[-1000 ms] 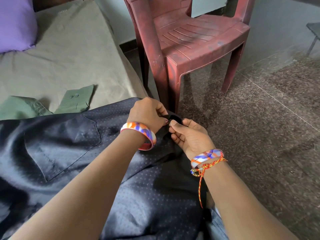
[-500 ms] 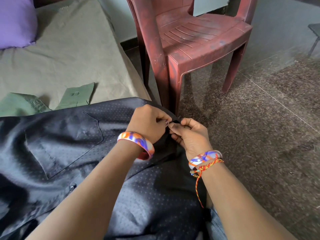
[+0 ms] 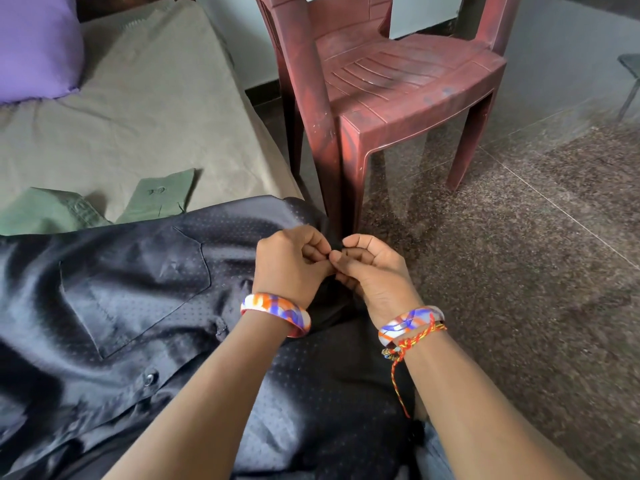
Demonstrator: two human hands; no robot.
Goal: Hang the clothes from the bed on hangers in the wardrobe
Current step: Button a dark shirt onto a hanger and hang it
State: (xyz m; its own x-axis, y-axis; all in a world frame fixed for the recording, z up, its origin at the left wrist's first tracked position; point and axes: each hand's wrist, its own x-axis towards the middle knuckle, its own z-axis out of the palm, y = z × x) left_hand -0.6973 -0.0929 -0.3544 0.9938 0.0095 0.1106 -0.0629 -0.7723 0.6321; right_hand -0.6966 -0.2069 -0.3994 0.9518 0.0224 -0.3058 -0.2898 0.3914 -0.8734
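Our left hand (image 3: 291, 263) and right hand (image 3: 372, 271) pinched the black shirt (image 3: 138, 289) at its three-o'clock edge, fingertips hiding what they worked. The black loop seen a second earlier had vanished between them.

Two bare forearms, no sleeves in sight. The left hand (image 3: 291, 263) has at its wrist a wide glossy bangle (image 3: 276, 311) swirled in orange, blue and white. The right hand (image 3: 375, 271) wears a matching bangle (image 3: 410, 322), plus a knotted red-and-yellow thread (image 3: 403, 348) with one loose end trailing down the forearm.
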